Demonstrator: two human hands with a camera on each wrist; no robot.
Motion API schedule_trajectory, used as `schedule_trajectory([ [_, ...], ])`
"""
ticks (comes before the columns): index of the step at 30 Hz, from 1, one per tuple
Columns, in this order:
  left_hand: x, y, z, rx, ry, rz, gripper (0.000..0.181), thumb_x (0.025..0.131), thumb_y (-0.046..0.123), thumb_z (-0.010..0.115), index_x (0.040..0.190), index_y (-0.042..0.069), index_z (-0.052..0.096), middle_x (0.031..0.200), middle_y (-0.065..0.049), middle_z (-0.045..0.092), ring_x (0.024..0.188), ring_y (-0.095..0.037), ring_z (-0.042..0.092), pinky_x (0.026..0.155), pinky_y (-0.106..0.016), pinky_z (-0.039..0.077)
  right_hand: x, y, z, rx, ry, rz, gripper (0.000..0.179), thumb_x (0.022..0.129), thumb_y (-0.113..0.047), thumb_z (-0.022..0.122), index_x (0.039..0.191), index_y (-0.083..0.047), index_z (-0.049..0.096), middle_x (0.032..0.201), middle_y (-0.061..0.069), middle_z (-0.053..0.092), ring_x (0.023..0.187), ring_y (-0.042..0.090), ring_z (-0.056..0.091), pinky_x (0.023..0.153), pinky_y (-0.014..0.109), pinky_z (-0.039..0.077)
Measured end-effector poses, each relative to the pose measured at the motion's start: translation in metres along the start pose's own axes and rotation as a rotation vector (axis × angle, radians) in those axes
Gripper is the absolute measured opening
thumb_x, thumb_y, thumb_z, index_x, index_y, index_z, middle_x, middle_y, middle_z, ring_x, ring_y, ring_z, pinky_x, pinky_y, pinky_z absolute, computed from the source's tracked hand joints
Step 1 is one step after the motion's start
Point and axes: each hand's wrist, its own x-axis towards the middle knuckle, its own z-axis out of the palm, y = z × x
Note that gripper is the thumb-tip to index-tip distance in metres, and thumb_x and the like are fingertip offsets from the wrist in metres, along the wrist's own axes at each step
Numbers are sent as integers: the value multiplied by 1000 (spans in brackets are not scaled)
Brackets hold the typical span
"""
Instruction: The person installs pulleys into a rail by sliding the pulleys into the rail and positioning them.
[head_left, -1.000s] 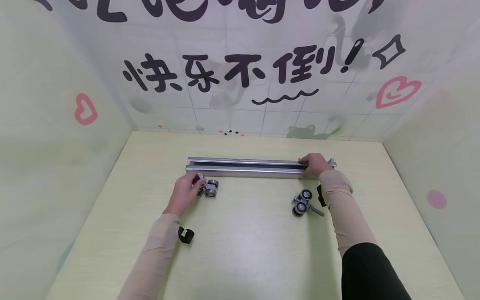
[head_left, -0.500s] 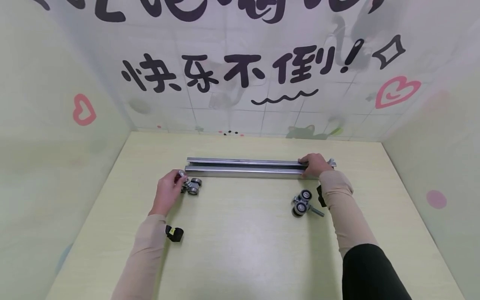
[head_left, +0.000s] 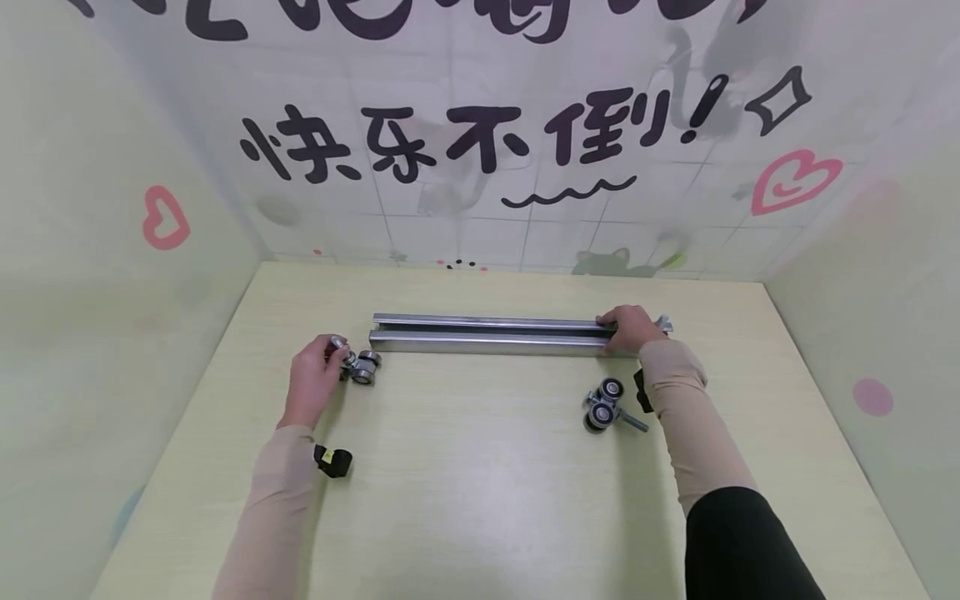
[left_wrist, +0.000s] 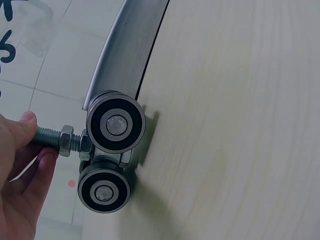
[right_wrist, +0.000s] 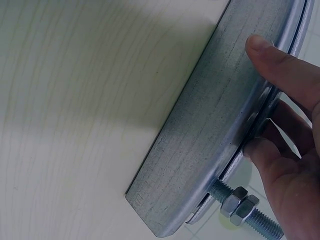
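The left hand reaches forward, thumb and fingertips pinching the threaded stem of a roller carriage just beside the left end of the rail. The right hand grips the rail near its right end, thumb and fingers bent over it. The fingertips cover the stem's far end; whether the wheels touch the rail cannot be told. A bolt with two nuts stands out of the channel (its base is hidden inside). The wheels are round, grey-rimmed and black-ringed; the rail is dull, finely scuffed metal on a pale, wood-grained table.
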Motion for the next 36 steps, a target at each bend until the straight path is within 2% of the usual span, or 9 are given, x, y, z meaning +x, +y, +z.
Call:
schedule_trajectory([
  [7,5,-8,-8,-3,23,-43,21,92,6,51,106,-10,54,97,-26,59,88,-35,58,75,-44,50,1,0,0,-10,-3,-14,60,66,-8,78,120,0,56,125,23,51,114,40,45,98,48,36],
  [13,14,-12,-9,4,68,-59,21,91,6,52,104,-10,54,95,-25,60,86,-33,58,73,-41,50,1,1,0,0,0,-12,60,65,-8,78,120,0,56,123,23,52,113,40,46,97,48,37],
  [27,40,-5,-2,-10,92,-109,23,92,8,51,106,-9,54,96,-24,60,85,-30,57,69,-28,44,-3,0,-2,7,6,-8,59,66,-6,77,120,1,56,123,23,53,113,39,47,98,47,37],
  [36,52,-2,5,-2,85,-114,22,92,7,51,106,-9,54,96,-24,60,84,-31,56,69,-33,46,1,5,0,35,12,-8,60,64,-6,77,120,-1,56,124,21,53,115,39,45,100,47,35],
])
